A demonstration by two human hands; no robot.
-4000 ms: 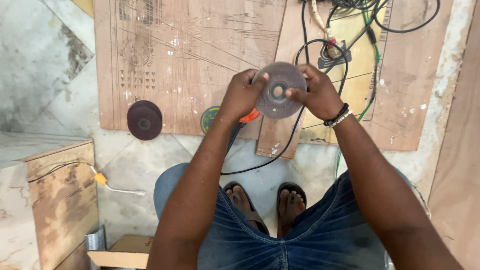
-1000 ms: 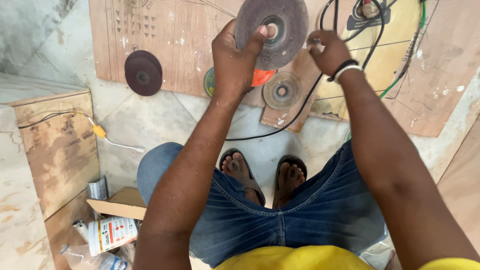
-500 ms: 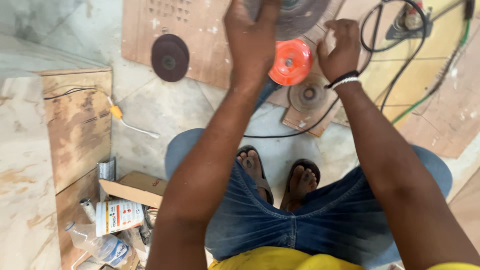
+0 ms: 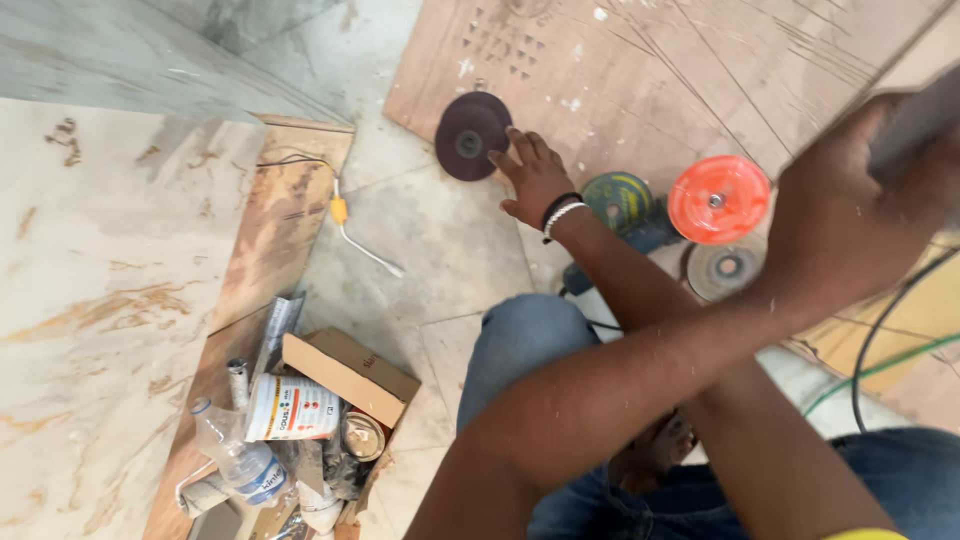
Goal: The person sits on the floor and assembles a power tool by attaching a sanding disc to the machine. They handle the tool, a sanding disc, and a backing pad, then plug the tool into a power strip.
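Observation:
My right hand (image 4: pixel 533 177), with bead bracelets at the wrist, reaches across to the left, fingers spread, fingertips touching the edge of a dark maroon abrasive disc (image 4: pixel 468 135) lying at the plywood board's corner. My left arm crosses over it to the right. My left hand (image 4: pixel 845 200) is raised and blurred, gripping a grey disc (image 4: pixel 925 112) at the frame's right edge. Between the hands, on the floor, lie an orange backing pad (image 4: pixel 718 198), a green and yellow disc (image 4: pixel 617 199) and a worn grey disc (image 4: pixel 726 268).
A scratched plywood board (image 4: pixel 680 70) covers the floor ahead. Marble slabs (image 4: pixel 90 300) lie on the left. A cardboard box (image 4: pixel 350 372), a white can (image 4: pixel 292 408) and a plastic bottle (image 4: pixel 240 468) sit at lower left. Cables (image 4: pixel 880 365) run at right.
The view has swung left and down. My right hand left the grey disc and reached over to the maroon disc, while my left hand carried the grey disc to the right.

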